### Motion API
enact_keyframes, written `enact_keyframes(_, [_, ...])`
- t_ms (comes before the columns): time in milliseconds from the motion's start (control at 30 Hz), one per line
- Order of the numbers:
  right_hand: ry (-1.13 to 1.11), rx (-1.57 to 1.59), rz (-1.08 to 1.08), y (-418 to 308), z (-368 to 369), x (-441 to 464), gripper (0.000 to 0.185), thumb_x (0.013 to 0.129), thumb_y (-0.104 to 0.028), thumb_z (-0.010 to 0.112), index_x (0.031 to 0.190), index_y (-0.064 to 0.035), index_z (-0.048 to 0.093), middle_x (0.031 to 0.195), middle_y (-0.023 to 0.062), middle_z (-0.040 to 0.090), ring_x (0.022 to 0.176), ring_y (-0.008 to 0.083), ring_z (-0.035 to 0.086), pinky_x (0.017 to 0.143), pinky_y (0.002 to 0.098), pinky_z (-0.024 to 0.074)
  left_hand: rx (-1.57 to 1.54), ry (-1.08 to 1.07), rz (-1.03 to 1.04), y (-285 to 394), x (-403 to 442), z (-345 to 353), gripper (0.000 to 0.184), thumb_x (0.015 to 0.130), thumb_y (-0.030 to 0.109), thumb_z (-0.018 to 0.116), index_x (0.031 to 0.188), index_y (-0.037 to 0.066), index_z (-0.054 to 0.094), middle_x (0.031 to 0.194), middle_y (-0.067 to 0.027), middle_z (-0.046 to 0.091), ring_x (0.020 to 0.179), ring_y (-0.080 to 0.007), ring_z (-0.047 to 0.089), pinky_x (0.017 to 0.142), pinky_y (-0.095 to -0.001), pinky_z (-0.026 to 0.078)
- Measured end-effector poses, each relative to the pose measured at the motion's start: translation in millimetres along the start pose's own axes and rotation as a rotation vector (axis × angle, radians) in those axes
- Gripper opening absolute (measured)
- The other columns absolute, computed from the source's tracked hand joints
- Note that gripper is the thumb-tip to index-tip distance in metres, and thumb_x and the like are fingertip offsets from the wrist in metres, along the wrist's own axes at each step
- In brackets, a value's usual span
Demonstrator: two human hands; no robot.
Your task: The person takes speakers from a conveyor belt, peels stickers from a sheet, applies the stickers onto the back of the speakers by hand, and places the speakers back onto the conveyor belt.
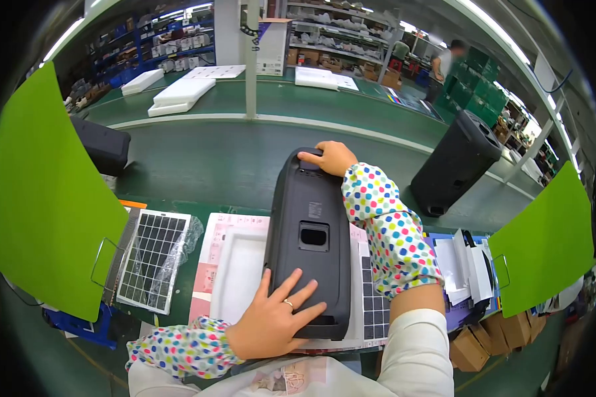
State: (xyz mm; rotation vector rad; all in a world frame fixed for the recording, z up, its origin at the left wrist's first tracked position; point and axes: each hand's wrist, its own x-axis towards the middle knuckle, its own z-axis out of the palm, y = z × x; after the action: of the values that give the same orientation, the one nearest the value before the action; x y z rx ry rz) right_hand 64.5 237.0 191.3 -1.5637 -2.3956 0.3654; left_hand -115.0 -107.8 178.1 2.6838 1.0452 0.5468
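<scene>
A black box speaker (291,205) lies lengthwise in front of me, with a small label and a recessed dark window on its upper face. My right hand (336,159) grips its far end, the thumb on top and the other fingers curled over the edge, partly hidden. Near the close end, my left hand (278,321) rests on the speaker with its fingers spread. Underneath are a white foam tray (238,271) and a pink-and-white printed sheet (208,245). A solar panel (375,298) shows partly beside the speaker, under my right arm.
Another solar panel (153,255), partly in clear wrap, lies to the left. A second black speaker (457,159) stands tilted at the right, and another dark speaker (99,145) is at the left. Green boards (46,198) flank both sides. Papers (458,264) and cartons (470,347) are at right.
</scene>
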Motion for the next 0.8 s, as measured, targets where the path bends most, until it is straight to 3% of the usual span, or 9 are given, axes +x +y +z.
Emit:
enact_keyframes(100, [0.011,-0.095,0.019,-25.5,-33.4,-12.2,0.087,0.082,-0.079,0.056,0.111,0.0025,0.072,0.112,0.0244,0.070,0.109,0.0356,0.066,0.095,0.0404,0.0507,0.077,0.087,0.064,-2.9,-9.9,7.1,0.069,0.062,0.038,0.082,0.127,0.016,0.067,0.141,-0.0136,0.056,0.136,-0.0442,0.046,0.100,-0.0751,0.034])
enact_keyframes(133, [0.124,-0.133,-0.117,-27.0,-43.7,-10.7,0.088,0.082,-0.080,0.056,0.106,0.0034,0.073,0.107,0.0240,0.071,0.104,0.0358,0.068,0.092,0.0406,0.0519,0.061,0.128,0.072,1.0,-10.3,-1.1,0.063,0.066,0.036,0.082,0.125,0.016,0.068,0.139,-0.0126,0.058,0.134,-0.0437,0.049,0.099,-0.0756,0.034])
enact_keyframes(267, [0.327,-0.233,-0.160,-62.4,-132.9,5.9,0.083,0.079,-0.078,0.061,0.102,0.0005,0.074,0.093,0.0180,0.073,0.090,0.0338,0.071,0.082,0.0421,0.0542,0.104,0.378,0.135,-14.9,10.8,-23.4,0.052,0.071,0.030,0.081,0.120,0.016,0.071,0.135,-0.0113,0.061,0.132,-0.0412,0.051,0.101,-0.0733,0.034])
enact_keyframes(400, [0.621,-0.249,-0.282,-92.6,-191.6,22.7,0.083,0.076,-0.080,0.063,0.110,-0.0050,0.073,0.097,0.0174,0.073,0.091,0.0320,0.071,0.081,0.0414,0.0549,0.134,0.286,-0.092,-48.7,37.8,-13.0,0.082,0.072,0.033,0.085,0.145,0.023,0.051,0.154,-0.0163,0.040,0.145,-0.0408,0.032,0.109,-0.0714,0.025])
enact_keyframes(433, [0.718,-0.237,-0.322,-97.8,-189.3,24.9,0.072,0.079,-0.068,0.069,0.106,-0.0014,0.070,0.096,0.0185,0.071,0.091,0.0349,0.068,0.082,0.0424,0.0524,0.125,0.211,-0.097,-52.3,34.0,-7.3,0.083,0.077,0.036,0.081,0.150,0.022,0.044,0.157,-0.0194,0.035,0.147,-0.0410,0.027,0.110,-0.0702,0.024])
enact_keyframes(567, [0.913,-0.345,-0.473,-92.3,-150.4,41.0,0.060,0.076,-0.058,0.076,0.099,-0.0039,0.069,0.092,0.0144,0.068,0.093,0.0341,0.063,0.083,0.0440,0.0496,0.095,0.081,-0.071,-56.7,9.4,20.6,0.073,0.081,0.041,0.078,0.146,0.020,0.049,0.157,-0.0189,0.036,0.147,-0.0408,0.029,0.111,-0.0697,0.024])
enact_keyframes(733, [1.050,-0.307,-0.624,-45.9,-71.0,76.2,0.059,0.071,-0.057,0.078,0.098,-0.0062,0.065,0.089,0.0107,0.065,0.088,0.0316,0.060,0.084,0.0405,0.0467,0.032,0.013,-0.163,-62.1,-18.6,22.9,0.062,0.084,0.039,0.075,0.138,0.014,0.057,0.154,-0.0193,0.039,0.142,-0.0417,0.036,0.110,-0.0667,0.028])
enact_keyframes(800, [0.997,-0.318,-0.571,-32.6,-70.1,81.0,0.058,0.074,-0.057,0.076,0.099,-0.0056,0.064,0.094,0.0113,0.064,0.090,0.0323,0.059,0.085,0.0420,0.0460,-0.002,-0.036,-0.197,-63.4,-25.7,22.0,0.059,0.085,0.038,0.074,0.136,0.012,0.058,0.153,-0.0197,0.041,0.139,-0.0421,0.039,0.110,-0.0651,0.030])
